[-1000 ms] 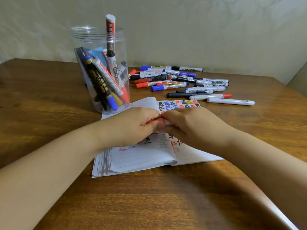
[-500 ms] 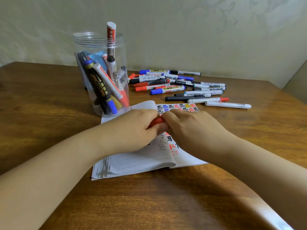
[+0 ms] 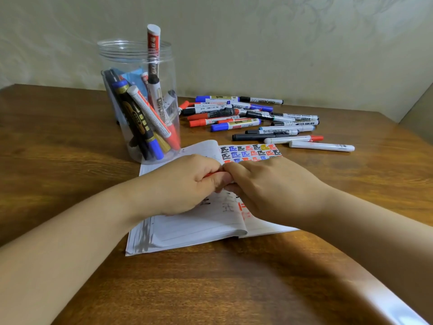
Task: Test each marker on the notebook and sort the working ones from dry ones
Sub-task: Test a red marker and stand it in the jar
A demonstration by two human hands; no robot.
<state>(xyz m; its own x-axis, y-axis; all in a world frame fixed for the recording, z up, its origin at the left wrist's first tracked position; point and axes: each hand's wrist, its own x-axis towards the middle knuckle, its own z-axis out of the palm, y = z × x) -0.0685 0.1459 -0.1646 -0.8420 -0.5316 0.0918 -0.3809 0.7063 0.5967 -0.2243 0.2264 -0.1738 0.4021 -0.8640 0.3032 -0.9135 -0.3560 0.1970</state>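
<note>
- The left hand (image 3: pixel 185 184) has its fingers curled tight around a red marker (image 3: pixel 209 174); only a sliver of red shows between thumb and forefinger.
- The right hand (image 3: pixel 269 191) meets it fingertip to fingertip, its fingers bent round the other end of the same marker, which is hidden under them; whether cap and barrel are joined or parted cannot be told.
- Both hands hover low over the open notebook (image 3: pixel 199 226), which lies flat on the wooden table (image 3: pixel 70 160).
- Along the notebook's far edge runs a block of test marks (image 3: pixel 250 152) in black, blue, red and yellow; fainter red and grey strokes show on the page just under the hands.
- Just beyond the notebook's left corner stands a clear plastic jar (image 3: pixel 138 99), upright, holding several markers that lean inside it; one red-and-white marker (image 3: pixel 153 48) sticks out above the rim.
- To the right of the jar, near the wall, a loose pile of markers (image 3: pixel 253 118) lies on the table, with a white marker (image 3: pixel 322 146) nearest the notebook.
</note>
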